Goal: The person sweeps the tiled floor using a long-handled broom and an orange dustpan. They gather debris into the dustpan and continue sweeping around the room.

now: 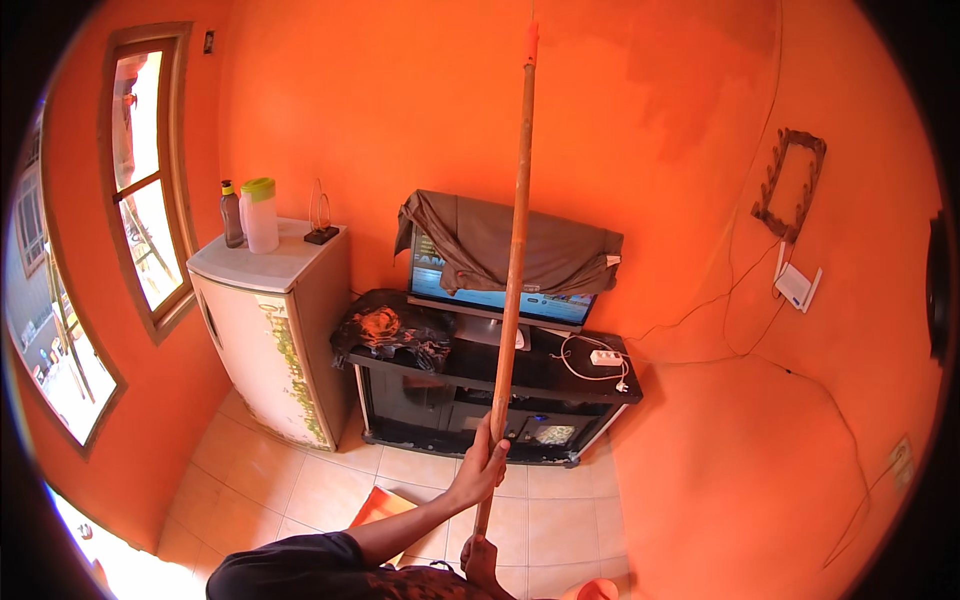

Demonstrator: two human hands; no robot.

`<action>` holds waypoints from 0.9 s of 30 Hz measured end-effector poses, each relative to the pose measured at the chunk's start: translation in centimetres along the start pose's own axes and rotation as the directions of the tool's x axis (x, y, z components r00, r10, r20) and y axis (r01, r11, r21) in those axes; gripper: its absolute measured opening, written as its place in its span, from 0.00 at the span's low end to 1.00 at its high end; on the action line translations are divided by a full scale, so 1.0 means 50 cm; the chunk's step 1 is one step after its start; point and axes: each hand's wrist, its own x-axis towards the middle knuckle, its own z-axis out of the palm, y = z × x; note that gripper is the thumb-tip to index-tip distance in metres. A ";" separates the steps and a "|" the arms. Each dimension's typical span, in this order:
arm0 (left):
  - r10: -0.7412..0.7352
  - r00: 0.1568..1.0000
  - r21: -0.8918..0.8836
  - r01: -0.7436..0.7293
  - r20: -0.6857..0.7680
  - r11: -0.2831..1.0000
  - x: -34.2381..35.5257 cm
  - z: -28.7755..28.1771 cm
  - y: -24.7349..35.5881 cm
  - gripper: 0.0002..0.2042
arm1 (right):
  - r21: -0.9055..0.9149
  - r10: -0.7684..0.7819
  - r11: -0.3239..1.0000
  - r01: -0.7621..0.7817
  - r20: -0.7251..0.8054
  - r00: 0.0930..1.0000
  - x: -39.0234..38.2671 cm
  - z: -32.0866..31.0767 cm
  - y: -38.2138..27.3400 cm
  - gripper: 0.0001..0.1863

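Observation:
A long wooden pole (pixel 520 220) rises almost upright through the middle of the view, with an orange-stained top and a thin rod above it against the orange wall. My left hand (pixel 484 462) is closed round the pole in front of the black TV stand. Lower down, at the bottom edge, my right hand (pixel 479 558) grips the same pole, partly hidden by my clothing. An orange-coated tray (pixel 370 508) lies on the tiled floor, partly behind my left forearm. Part of an orange container (pixel 597 590) shows at the lower right.
A small fridge (pixel 250 360) holds a bottle and pitcher. The TV stand (pixel 390 400) carries a TV (pixel 430 270) draped with dark cloth, a bundled bag and a power strip (pixel 607 357). Windows line the left wall; cables and a router (pixel 795 285) hang on the right.

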 end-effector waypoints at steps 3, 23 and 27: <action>-0.006 0.998 -0.010 0.007 0.055 1.000 -0.004 -0.044 -0.009 0.27 | -0.012 0.066 0.998 -0.067 -0.034 0.997 -0.008 0.041 0.005 0.28; -0.180 0.983 0.037 0.180 0.019 0.983 -0.245 -0.323 -0.134 0.25 | -0.005 -0.201 0.979 0.203 0.111 0.973 0.402 0.206 -0.543 0.33; -0.242 0.969 -0.012 0.242 -0.056 0.970 -0.291 -0.353 -0.148 0.23 | -0.087 -0.236 0.968 0.235 -0.006 0.972 0.487 0.210 -0.679 0.34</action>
